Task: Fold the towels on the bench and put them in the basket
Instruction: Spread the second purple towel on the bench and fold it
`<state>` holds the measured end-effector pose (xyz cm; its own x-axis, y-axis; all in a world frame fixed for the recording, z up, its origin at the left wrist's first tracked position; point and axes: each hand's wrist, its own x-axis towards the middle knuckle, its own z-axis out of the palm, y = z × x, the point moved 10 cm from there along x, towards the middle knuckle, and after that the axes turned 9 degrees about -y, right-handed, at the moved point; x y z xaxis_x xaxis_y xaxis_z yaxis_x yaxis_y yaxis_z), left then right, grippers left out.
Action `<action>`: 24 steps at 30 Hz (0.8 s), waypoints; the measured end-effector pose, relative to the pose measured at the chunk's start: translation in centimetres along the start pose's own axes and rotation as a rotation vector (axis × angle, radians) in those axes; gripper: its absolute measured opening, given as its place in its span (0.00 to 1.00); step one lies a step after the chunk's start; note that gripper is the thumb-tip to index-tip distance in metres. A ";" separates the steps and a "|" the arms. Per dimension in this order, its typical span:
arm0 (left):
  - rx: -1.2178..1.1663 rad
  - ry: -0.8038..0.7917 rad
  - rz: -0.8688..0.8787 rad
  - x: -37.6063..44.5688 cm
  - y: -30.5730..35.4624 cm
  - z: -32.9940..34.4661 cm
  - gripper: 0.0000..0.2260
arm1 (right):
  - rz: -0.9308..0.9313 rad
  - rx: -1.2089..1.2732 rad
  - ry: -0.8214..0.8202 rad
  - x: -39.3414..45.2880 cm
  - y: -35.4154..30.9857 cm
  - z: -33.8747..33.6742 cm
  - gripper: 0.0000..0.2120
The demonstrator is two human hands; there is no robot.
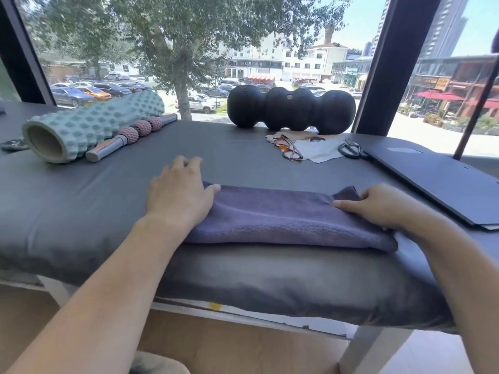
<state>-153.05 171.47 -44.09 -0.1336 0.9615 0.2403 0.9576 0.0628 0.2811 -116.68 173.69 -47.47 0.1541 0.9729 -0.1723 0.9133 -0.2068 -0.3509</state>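
A purple-grey towel (283, 220) lies folded into a long band near the front edge of the grey padded bench (229, 155). My left hand (179, 190) lies flat over the towel's left end, fingers straight and reaching onto the bench, thumb on the cloth. My right hand (378, 206) holds the right end, where the cloth bunches up under its curled fingers and the thumb lies along the top. No basket is in view.
On the bench behind are a mint foam roller (89, 125), a pink-ball massage stick (132, 137), a black peanut-shaped roller (291, 109), glasses (287, 147) on a white cloth (318, 149), scissors (351, 149) and a dark flat board (437, 182) at right. A window is beyond.
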 end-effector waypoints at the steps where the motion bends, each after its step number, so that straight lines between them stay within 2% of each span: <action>1: -0.059 0.077 0.081 -0.8 1.6 -1.1 0.27 | -0.017 0.059 0.010 -0.1 -0.3 -0.3 0.29; 2: -0.139 0.117 0.182 -1.6 3.3 -1.6 0.26 | -0.036 0.111 0.040 -0.1 -0.4 -0.8 0.27; 3: -0.195 0.083 0.283 -2.3 5.0 -1.2 0.27 | -0.050 0.137 0.080 0.1 -0.4 -1.3 0.27; 5: -0.138 -0.171 0.406 -3.5 7.7 2.7 0.33 | -0.034 0.077 0.138 0.9 0.3 -1.8 0.28; 7: 0.032 -0.432 0.404 -4.2 7.6 7.0 0.37 | 0.052 -0.037 0.138 1.8 1.5 -1.5 0.27; 8: 0.066 -0.494 0.391 -4.2 7.1 8.0 0.37 | 0.087 -0.068 0.135 2.2 2.0 -1.2 0.27; 14: 0.112 -0.543 0.382 -4.5 6.5 8.1 0.39 | 0.133 -0.209 0.270 0.1 0.9 -2.7 0.28; 15: 0.104 -0.540 0.372 -4.6 6.6 8.0 0.38 | 0.102 -0.225 0.316 -0.8 0.1 -3.5 0.28; 17: 0.063 -0.504 0.348 -4.4 7.2 7.4 0.35 | -0.082 -0.192 0.371 -2.9 -3.0 -4.3 0.28; 19: 0.009 -0.417 0.332 -4.0 8.1 6.5 0.31 | -0.362 -0.141 0.223 -4.6 -7.1 -2.4 0.27; 21: -0.050 -0.352 0.329 -3.7 9.0 6.0 0.29 | -0.528 -0.211 -0.071 -5.7 -9.8 2.2 0.31; 23: -0.046 -0.400 0.327 -3.7 9.3 6.8 0.30 | -0.501 -0.274 -0.329 -6.0 -9.4 6.3 0.38; 24: 0.012 -0.446 0.334 -3.8 9.2 7.6 0.32 | -0.471 -0.288 -0.387 -6.0 -8.7 7.1 0.42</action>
<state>-141.81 170.42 -49.45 0.2959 0.9497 -0.1025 0.9326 -0.2640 0.2462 -128.24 168.90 -49.89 -0.3823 0.8345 -0.3968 0.9223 0.3183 -0.2192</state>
